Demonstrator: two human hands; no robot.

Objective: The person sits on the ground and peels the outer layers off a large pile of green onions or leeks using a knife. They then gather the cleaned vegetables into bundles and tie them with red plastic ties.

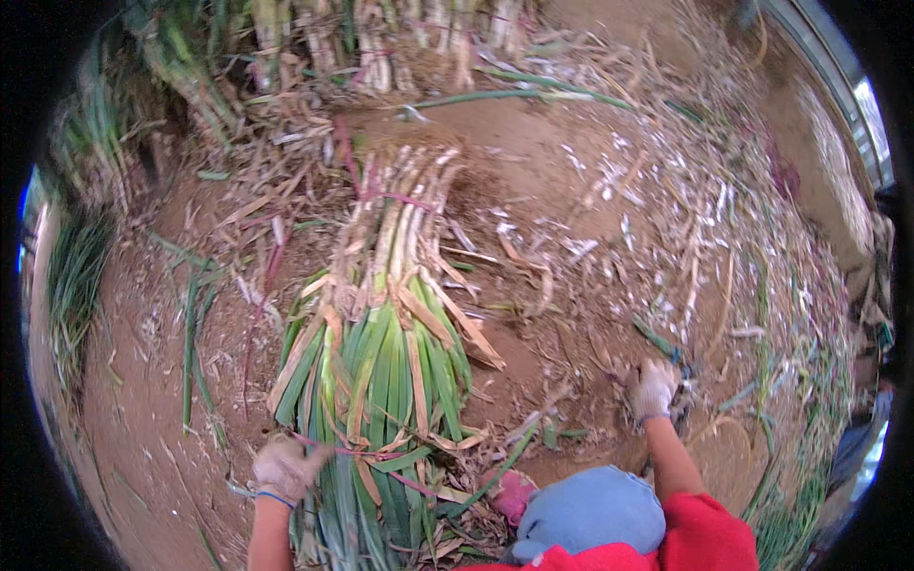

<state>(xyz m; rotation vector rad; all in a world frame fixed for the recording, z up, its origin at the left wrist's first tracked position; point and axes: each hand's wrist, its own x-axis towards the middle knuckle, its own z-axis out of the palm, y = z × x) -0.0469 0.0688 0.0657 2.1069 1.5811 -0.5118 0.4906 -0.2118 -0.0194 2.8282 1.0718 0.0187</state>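
Note:
A bundle of large green onions point(400, 342) lies on the soil before me, roots away from me and green leaves towards me. One pink tie point(403, 200) goes round its pale stalks, and another pink tie point(350, 451) crosses the leaves. My left hand point(285, 467), in a pale glove, is at the left edge of the leaves beside that nearer tie; blur hides whether its fingers grip anything. Out to the right, my right hand point(653, 389), also gloved, is low over the littered ground by a dark bluish strand point(678, 357). What its fingers hold cannot be made out.
More tied onion bundles point(371, 50) stand at the top and upper left. Green leaves point(75, 285) lie at the far left. Dry husks and leaf scraps point(614, 178) litter the soil, thickest on the right. My blue-clad knee point(589, 510) is at the bottom.

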